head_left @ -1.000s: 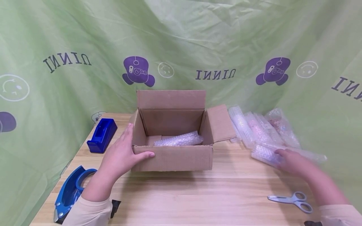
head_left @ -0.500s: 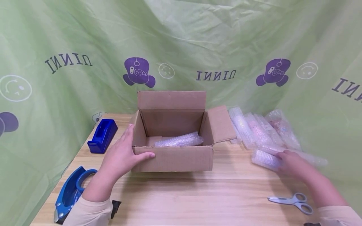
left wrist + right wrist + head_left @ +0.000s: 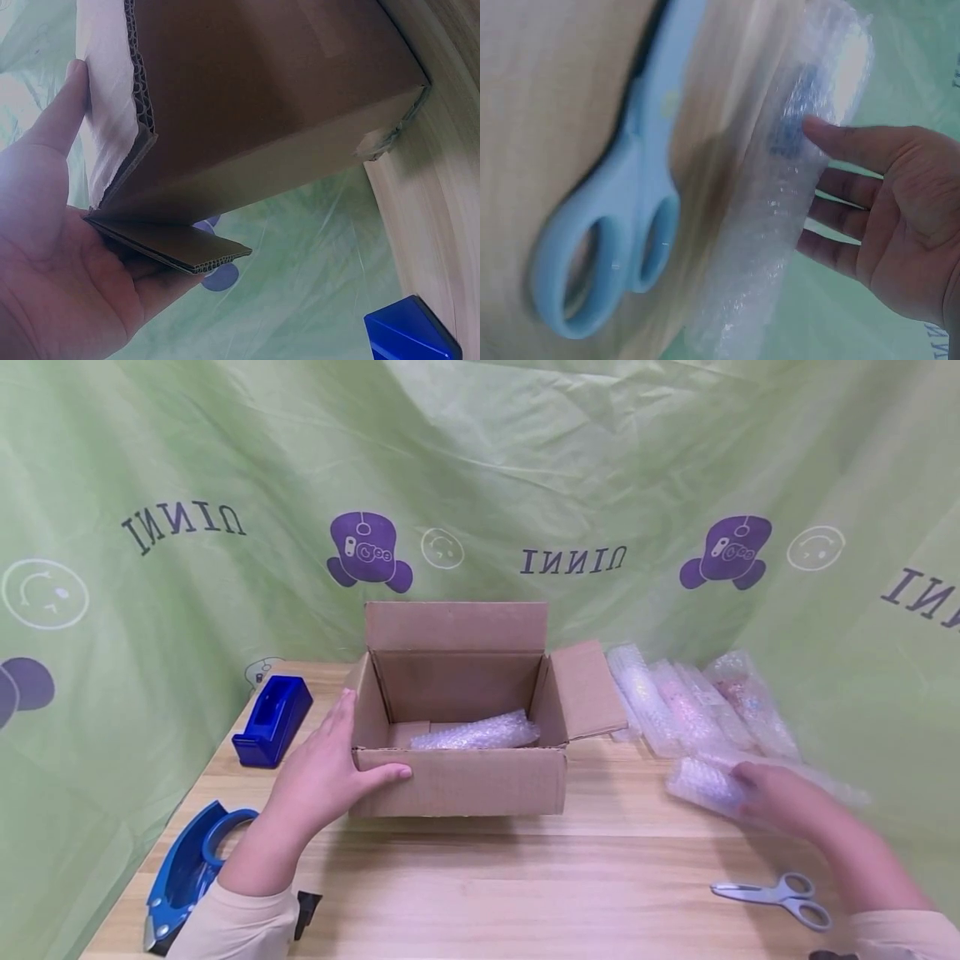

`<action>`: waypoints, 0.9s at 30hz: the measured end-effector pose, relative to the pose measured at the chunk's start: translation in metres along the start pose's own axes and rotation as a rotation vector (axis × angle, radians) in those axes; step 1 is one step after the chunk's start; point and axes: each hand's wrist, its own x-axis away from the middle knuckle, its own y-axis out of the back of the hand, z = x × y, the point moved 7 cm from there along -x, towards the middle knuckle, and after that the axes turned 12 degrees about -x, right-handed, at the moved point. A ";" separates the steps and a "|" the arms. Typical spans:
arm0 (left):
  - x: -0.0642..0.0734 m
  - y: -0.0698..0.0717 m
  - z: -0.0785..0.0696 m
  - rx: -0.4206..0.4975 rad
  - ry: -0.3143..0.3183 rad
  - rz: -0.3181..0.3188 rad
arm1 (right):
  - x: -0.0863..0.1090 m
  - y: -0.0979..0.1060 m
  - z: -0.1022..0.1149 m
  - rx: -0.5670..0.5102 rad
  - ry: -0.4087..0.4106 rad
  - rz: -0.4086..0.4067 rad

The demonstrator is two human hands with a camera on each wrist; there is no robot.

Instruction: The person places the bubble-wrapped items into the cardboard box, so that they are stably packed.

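My left hand (image 3: 315, 772) grips the front left corner of an open cardboard box (image 3: 459, 783). In the left wrist view its thumb lies along one flap, while the fingers go behind a smaller flap (image 3: 172, 244). One bubble-wrapped bundle (image 3: 476, 732) lies inside the box. At the right, my right hand (image 3: 783, 802) holds another bubble-wrapped roll (image 3: 701, 783). The right wrist view has the thumb pressed on the roll's near face, over a bluish patch under the plastic, with the fingers at its far side, partly hidden.
Several bubble-wrapped bundles (image 3: 690, 706) lie at the back right, beside the box's right flap (image 3: 587, 689). Light blue scissors (image 3: 776, 893) lie in front of my right hand. On the left are a blue tape dispenser (image 3: 272, 720) and a blue tape gun (image 3: 187, 868). Green cloth hangs behind.
My right hand and the roll have shifted only slightly at the right side of the table. The left hand and the box have stayed in place.
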 end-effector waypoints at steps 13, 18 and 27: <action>0.000 0.001 -0.001 0.001 -0.002 -0.003 | -0.009 0.030 0.028 -0.119 0.089 -0.073; 0.000 0.001 -0.001 0.001 -0.001 0.003 | -0.018 0.046 0.040 -0.141 0.105 -0.127; 0.000 0.001 -0.001 -0.001 0.002 0.008 | -0.039 0.078 0.070 -0.193 0.088 -0.278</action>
